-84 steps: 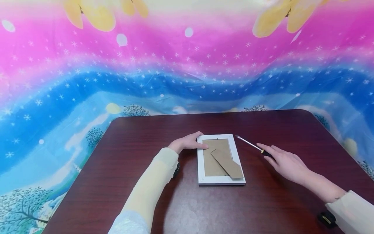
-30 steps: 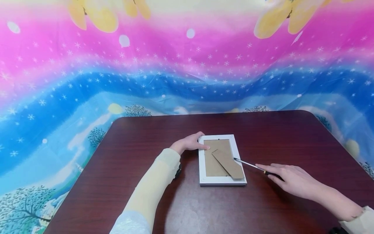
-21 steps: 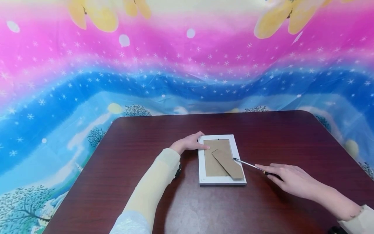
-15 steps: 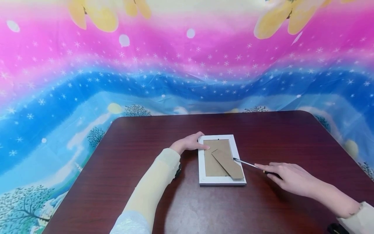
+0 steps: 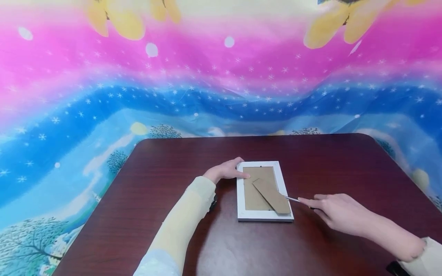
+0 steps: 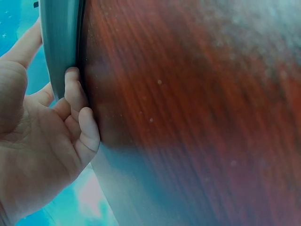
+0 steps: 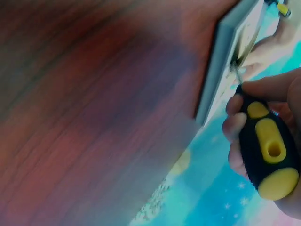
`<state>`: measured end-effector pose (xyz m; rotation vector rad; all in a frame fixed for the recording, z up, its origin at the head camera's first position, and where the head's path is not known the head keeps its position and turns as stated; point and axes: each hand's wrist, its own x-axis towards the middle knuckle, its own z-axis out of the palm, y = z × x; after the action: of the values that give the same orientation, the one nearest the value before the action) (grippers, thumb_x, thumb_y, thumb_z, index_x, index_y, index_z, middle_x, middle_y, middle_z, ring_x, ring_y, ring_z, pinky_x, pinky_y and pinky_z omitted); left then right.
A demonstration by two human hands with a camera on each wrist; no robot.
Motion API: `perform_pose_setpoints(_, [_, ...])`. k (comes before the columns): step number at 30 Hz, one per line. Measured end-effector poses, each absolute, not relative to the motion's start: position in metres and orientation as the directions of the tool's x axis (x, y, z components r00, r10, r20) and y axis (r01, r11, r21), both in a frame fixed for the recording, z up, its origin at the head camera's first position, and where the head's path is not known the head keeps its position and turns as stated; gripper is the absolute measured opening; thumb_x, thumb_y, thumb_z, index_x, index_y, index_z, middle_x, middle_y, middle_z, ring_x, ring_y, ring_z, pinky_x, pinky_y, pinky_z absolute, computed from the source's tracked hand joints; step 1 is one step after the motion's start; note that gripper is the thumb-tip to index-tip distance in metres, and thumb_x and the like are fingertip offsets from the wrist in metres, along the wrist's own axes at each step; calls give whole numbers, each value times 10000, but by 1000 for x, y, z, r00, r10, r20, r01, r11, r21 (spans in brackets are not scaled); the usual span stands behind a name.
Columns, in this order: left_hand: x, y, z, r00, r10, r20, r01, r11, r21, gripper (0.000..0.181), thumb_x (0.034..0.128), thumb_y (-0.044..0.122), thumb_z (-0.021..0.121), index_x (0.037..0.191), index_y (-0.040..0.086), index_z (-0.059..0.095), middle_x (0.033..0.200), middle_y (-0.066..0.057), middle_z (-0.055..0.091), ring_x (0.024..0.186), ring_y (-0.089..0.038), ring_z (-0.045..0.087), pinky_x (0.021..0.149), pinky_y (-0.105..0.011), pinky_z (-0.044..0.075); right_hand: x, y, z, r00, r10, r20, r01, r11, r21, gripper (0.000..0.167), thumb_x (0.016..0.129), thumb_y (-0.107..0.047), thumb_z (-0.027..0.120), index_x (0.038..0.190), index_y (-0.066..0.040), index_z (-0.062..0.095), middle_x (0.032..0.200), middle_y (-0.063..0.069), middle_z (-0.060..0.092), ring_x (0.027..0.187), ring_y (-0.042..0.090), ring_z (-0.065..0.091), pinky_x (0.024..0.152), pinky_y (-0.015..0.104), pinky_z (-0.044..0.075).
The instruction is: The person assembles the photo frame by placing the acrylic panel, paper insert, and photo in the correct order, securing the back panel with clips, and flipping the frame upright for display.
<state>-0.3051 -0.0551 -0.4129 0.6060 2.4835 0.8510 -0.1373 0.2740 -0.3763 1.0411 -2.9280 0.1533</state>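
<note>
A white picture frame (image 5: 240, 199) lies face down on the table. In its opening sits a brown backing board (image 5: 251, 199), and a slanted brown stand leg (image 5: 274, 199) crosses it toward the lower right corner. My left hand (image 5: 224, 170) grips the frame's upper left side, thumb on the back; the left wrist view shows the fingers curled against the frame's edge (image 6: 61, 42). My right hand (image 5: 345, 214) holds a screwdriver (image 7: 269, 141) with a black and yellow handle. Its shaft (image 5: 292, 199) reaches over the frame's right side; the tip is hidden at the stand leg.
The dark red-brown table (image 5: 172, 161) has rounded far corners. Behind it hangs a pink and blue cloth (image 5: 214, 76) printed with snowflakes, trees and butterflies. A dark wrist device (image 5: 213, 203) shows at the left sleeve.
The screwdriver came from beside the frame's upper right corner down to the stand leg. Since half a second ago it has slid farther left, so less shaft shows. The left hand kept its grip.
</note>
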Motion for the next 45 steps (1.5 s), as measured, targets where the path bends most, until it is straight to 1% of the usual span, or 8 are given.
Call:
perform_pose_setpoints(2, [-304,-53,-414,-803,534,-265,259,713,652,653,877,430,700,1368,106,419,1136,-33,537,1055,-191,494,913,-376,419,-135,273,-376,-771,-633,76,-637,767,-71,465,832,-76,714,1278,-196,661,955,58,695,458,4,377,434,235,312])
perform_pose_setpoints(7, [-304,-53,-414,-805,533,-259,263,713,650,634,873,428,706,1345,107,431,1094,-27,539,1026,-187,498,893,-364,422,-134,274,-376,-776,-625,85,-630,773,-71,477,835,-76,715,1286,-219,655,912,3,669,438,-5,250,422,220,233])
perform_pose_setpoints(14, [-306,-54,-415,-805,530,-265,249,708,660,615,874,420,708,1331,111,435,1066,-30,538,1009,-193,496,880,-366,421,-132,279,-382,-803,-591,78,-597,795,-108,495,858,-111,711,1328,-233,615,1089,156,684,459,-3,398,456,254,333])
perform_pose_setpoints(25, [-305,-54,-415,-807,525,-270,254,721,645,630,876,442,697,1347,122,428,1109,-18,538,1041,-185,495,900,-366,422,-128,285,-383,-852,-522,29,-520,841,-147,535,900,-148,666,1388,-329,543,1142,159,661,581,57,542,474,251,311])
perform_pose_setpoints(31, [-306,-55,-415,-807,526,-268,249,716,653,607,871,439,703,1322,127,441,1085,-17,540,1022,-188,496,887,-365,421,-128,286,-383,-849,-527,47,-528,839,-132,481,898,-167,675,1348,-314,589,1118,130,677,776,200,662,511,273,371])
perform_pose_setpoints(33, [-306,-55,-415,-808,526,-265,252,716,651,610,871,439,704,1323,125,441,1087,-20,541,1024,-190,497,890,-367,420,-128,286,-383,-846,-530,53,-532,837,-125,485,901,-173,673,1355,-316,583,1120,130,678,892,275,673,527,291,404])
perform_pose_setpoints(40, [-305,-55,-415,-809,525,-264,253,716,650,628,867,438,708,1335,120,438,1105,-27,537,1042,-196,493,907,-378,417,-127,286,-385,-848,-526,67,-530,838,-132,525,898,-167,680,1381,-330,553,1115,119,676,907,282,671,599,381,496])
perform_pose_setpoints(45, [-305,-54,-415,-809,526,-262,250,711,657,609,867,431,712,1316,118,447,1081,-27,539,1021,-199,495,894,-377,419,-126,285,-386,-849,-523,71,-528,838,-140,521,899,-162,676,1379,-326,557,1132,123,676,1025,333,644,692,479,525])
